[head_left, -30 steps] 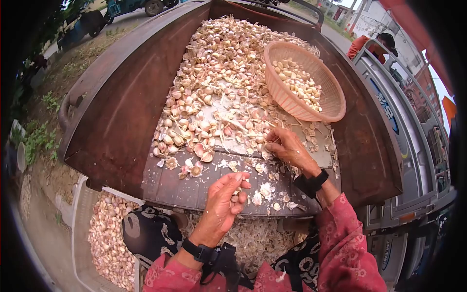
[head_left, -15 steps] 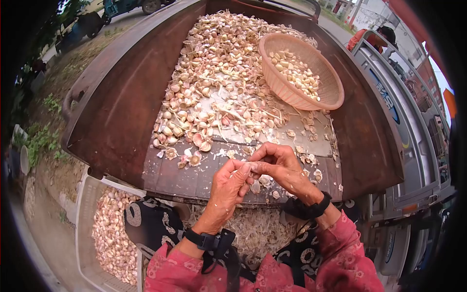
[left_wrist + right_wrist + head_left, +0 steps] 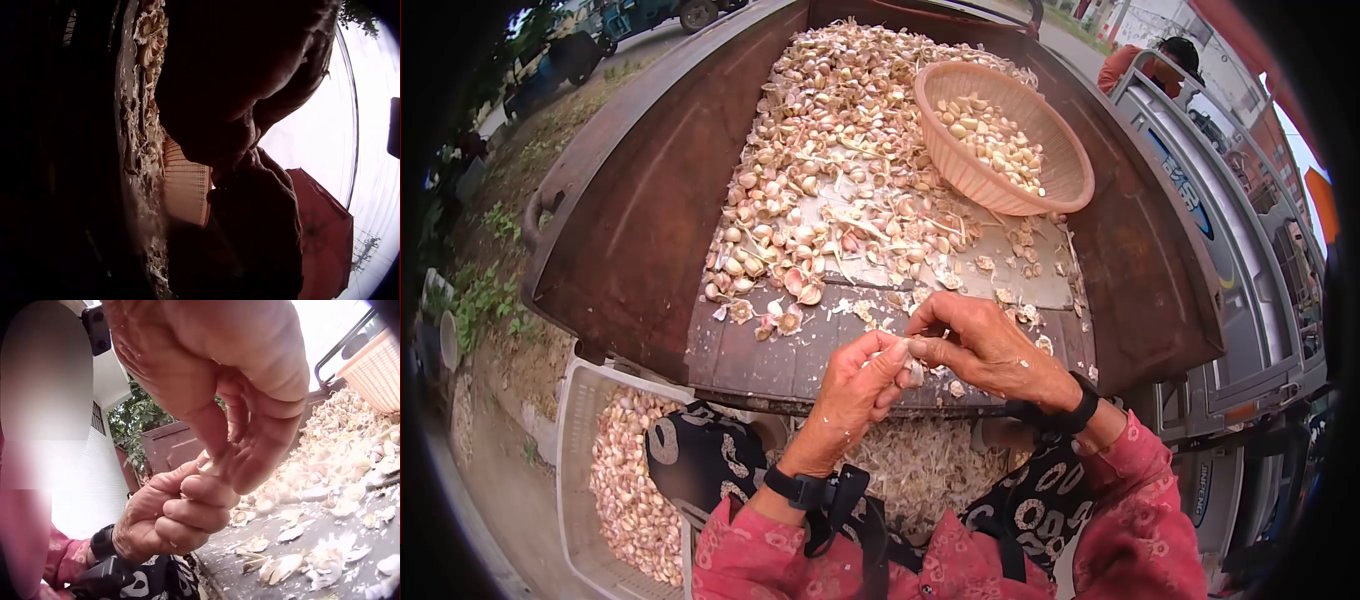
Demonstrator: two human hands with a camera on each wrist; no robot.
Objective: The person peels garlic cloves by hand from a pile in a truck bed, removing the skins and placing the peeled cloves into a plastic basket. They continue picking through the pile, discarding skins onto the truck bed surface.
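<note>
The left hand (image 3: 856, 388) and right hand (image 3: 990, 350), fingers curled, pinch 1 garlic clove (image 3: 211, 466) between them.

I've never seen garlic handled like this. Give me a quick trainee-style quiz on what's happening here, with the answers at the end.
1. Multiple choice: What lies in the basket?
A) Green leaves
B) Pale cloves
C) Metal tools

2. True or false: The left hand and right hand meet at a garlic piece.

3. Fill in the blank: The crate of garlic is low down on the person's ____ side.

Key: 1 B; 2 true; 3 left
</note>
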